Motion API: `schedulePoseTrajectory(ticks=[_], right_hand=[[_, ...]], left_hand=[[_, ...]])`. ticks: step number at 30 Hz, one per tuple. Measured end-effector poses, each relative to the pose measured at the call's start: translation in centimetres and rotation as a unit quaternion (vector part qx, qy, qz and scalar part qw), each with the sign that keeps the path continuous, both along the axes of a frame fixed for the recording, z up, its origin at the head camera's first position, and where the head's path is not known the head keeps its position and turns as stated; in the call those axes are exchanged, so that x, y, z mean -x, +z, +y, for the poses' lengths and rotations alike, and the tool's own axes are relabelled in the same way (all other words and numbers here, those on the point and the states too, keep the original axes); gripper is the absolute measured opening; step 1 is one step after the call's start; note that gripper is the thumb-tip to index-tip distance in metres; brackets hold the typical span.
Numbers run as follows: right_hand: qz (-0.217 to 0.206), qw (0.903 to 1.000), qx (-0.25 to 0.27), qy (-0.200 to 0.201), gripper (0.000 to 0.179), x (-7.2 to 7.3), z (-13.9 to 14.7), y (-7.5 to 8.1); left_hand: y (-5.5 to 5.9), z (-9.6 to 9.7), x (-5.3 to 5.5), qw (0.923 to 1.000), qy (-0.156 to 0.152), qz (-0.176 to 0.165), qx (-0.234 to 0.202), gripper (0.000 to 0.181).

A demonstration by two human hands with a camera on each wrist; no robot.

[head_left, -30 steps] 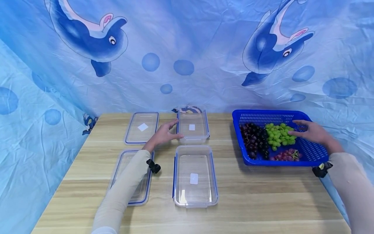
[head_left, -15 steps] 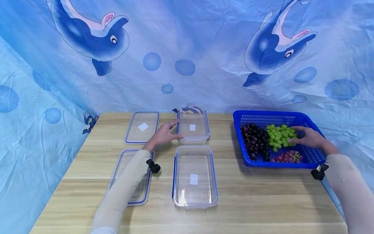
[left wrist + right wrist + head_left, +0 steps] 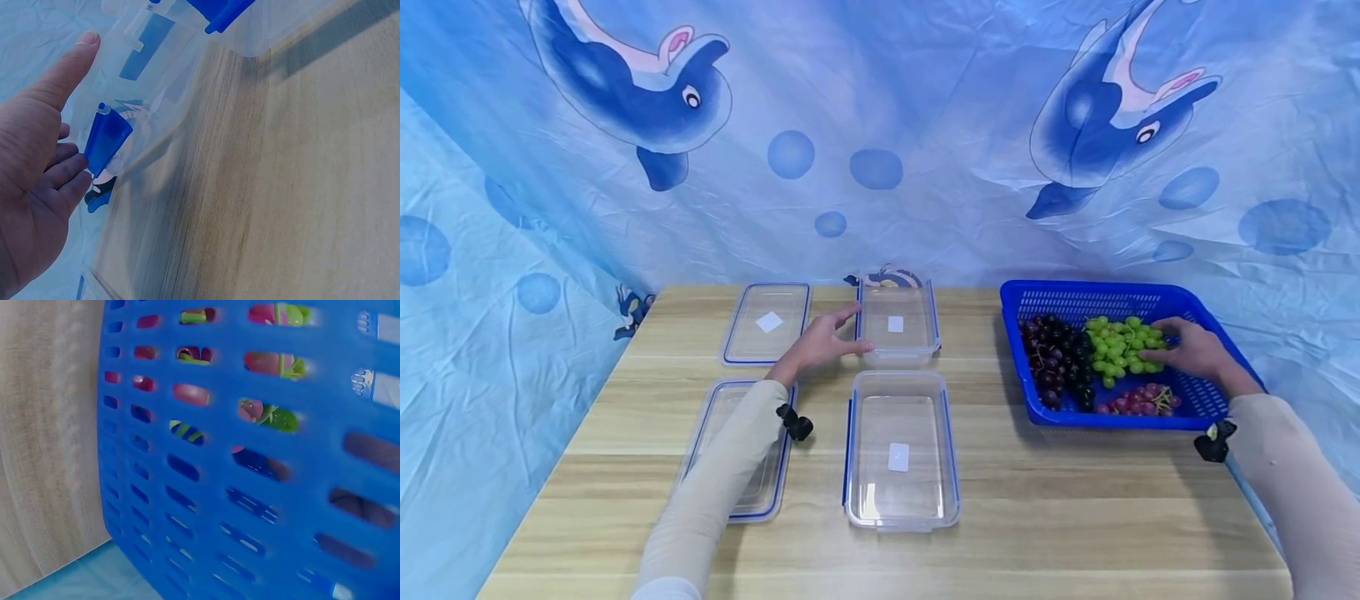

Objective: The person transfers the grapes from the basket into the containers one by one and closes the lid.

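Note:
My left hand (image 3: pixel 823 340) is at the left side of the far clear container (image 3: pixel 901 317), thumb and fingers spread apart. In the left wrist view its thumb stands straight and its fingertips lie right at a blue clip (image 3: pixel 107 139). At the right, my right hand (image 3: pixel 1197 350) reaches into a blue basket (image 3: pixel 1093 418). Its thumb and fingers curve round the right end of a bunch of green grapes (image 3: pixel 1116 348). The right wrist view shows mostly the basket's slotted wall (image 3: pixel 206 444), with the hand largely hidden behind it.
Dark grapes (image 3: pixel 1054 362) and red grapes (image 3: pixel 1138 400) share the basket. A second clear container (image 3: pixel 901 417) stands nearer on the wooden table (image 3: pixel 1045 517). Two blue-edged lids lie at left, the far lid (image 3: pixel 769 300) and the near lid (image 3: pixel 760 487), partly under the left forearm.
My right hand has moved left and in over the basket, its thumb and fingers closing in on the green grapes. The left hand has stayed at the far container.

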State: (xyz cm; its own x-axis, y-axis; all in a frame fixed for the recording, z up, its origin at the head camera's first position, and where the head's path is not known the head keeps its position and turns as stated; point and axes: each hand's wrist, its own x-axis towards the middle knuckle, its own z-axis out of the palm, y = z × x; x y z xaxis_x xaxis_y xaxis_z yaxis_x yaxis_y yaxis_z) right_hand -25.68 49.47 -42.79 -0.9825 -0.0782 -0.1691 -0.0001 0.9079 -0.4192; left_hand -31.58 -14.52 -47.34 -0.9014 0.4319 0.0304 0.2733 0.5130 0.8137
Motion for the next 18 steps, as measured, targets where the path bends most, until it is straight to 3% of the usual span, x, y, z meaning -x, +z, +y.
schedulePoseTrajectory(ticks=[8, 18], right_hand=[[0.002, 0.9992, -0.026, -0.030, 0.085, -0.09, 0.32, 0.14], [0.023, 0.9991, -0.002, -0.036, 0.073, -0.10, 0.34, 0.01]], left_hand=[[0.12, -0.03, 0.15, 1.0000, -0.003, 0.005, -0.001, 0.099], [0.10, -0.13, 0.10, 0.9999, -0.009, 0.009, -0.001, 0.098]])
